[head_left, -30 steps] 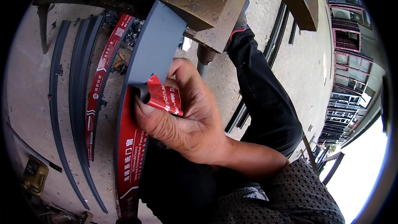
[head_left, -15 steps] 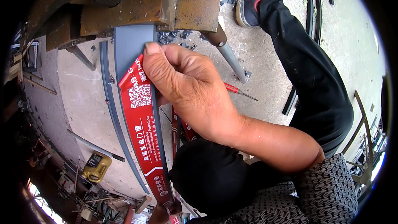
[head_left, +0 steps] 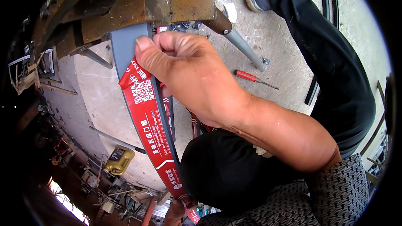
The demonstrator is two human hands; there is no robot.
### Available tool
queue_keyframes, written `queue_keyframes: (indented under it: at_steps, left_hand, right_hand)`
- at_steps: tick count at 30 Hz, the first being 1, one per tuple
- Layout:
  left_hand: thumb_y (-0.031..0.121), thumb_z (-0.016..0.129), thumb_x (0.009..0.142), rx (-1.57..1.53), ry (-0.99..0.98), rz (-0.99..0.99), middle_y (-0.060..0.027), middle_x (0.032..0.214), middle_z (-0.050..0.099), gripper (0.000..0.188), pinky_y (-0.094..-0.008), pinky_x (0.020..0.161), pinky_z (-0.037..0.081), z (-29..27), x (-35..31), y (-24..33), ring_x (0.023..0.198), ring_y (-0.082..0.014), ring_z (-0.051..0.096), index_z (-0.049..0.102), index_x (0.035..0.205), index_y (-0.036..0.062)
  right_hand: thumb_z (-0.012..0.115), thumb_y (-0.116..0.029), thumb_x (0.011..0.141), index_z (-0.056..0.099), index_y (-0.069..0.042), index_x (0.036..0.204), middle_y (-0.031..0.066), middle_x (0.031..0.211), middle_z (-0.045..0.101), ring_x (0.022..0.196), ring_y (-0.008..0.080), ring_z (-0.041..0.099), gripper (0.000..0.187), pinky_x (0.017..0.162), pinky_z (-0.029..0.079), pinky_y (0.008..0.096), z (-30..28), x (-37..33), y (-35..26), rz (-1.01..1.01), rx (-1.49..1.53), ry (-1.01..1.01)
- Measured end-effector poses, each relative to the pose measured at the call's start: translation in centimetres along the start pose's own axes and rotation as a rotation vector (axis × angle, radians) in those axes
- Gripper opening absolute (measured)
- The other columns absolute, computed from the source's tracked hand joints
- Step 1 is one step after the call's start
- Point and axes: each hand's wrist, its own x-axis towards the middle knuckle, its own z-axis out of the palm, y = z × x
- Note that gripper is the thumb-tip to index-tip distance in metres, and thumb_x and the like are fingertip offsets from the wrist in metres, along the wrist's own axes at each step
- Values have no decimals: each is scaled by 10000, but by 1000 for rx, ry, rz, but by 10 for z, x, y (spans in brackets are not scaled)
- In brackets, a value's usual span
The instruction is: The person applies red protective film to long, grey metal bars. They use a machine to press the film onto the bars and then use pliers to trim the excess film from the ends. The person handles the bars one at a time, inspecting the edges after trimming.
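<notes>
Half a second on, the view has shifted and the right hand [head_left: 197,75] no longer overlaps the red-handled screwdriver [head_left: 249,76]. Just below the rusty metal stand [head_left: 192,0], the right fingers [head_left: 145,45] are closed, thumb against forefinger, on a turned-back corner of red film [head_left: 157,144]. Farther below, the left hand [head_left: 174,211] is at the lower end of the grey profile [head_left: 124,44] (too shadowed to tell whether it grips). Pale floor [head_left: 289,50] spreads below the stand on both sides, bordering the profile's left edge; a black-clad knee [head_left: 222,167] sits close to the right edge. Long and narrow, the profile reaches down from the stand, bare grey nearest it, covered in smooth printed film farther below, with the small creased fold between.
</notes>
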Motion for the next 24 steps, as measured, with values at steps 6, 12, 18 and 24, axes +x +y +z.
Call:
queue_keyframes:
  at_steps: [6, 12, 18, 24]
  left_hand:
    - [689, 458, 1037, 8, -12, 0, -43, 658, 503, 699, -348, 588, 394, -4, 3, 0, 587, -171, 462, 524, 862, 16]
    - [693, 449, 1042, 2, -24, 34, -37, 655, 499, 707, -343, 590, 395, -8, -1, -6, 586, -168, 454, 516, 834, 20]
    - [696, 439, 1047, -21, -57, 56, -31, 653, 495, 717, -339, 592, 396, -15, 0, -11, 585, -164, 446, 508, 806, 25]
    - [700, 431, 1051, -36, -75, 59, -26, 650, 492, 726, -335, 592, 395, -15, -3, -20, 582, -161, 437, 504, 781, 29]
  right_hand:
    - [610, -408, 1089, 713, -97, 950, -48, 828, 697, 722, 15, 591, 357, 649, 471, 211, -2, 1, -1, 31, 6, -14]
    - [611, -436, 1083, 696, -88, 1014, -34, 876, 710, 773, 26, 637, 365, 707, 508, 220, 3, -4, -3, 71, -33, 15]
    - [601, -418, 1093, 647, -1, 1039, 11, 834, 667, 721, 64, 593, 422, 682, 519, 244, 26, -12, -1, 78, 120, 146]
    - [675, -399, 1047, 563, -28, 1118, 69, 911, 693, 751, 142, 721, 394, 667, 620, 295, 42, -14, -4, 136, 164, -5]
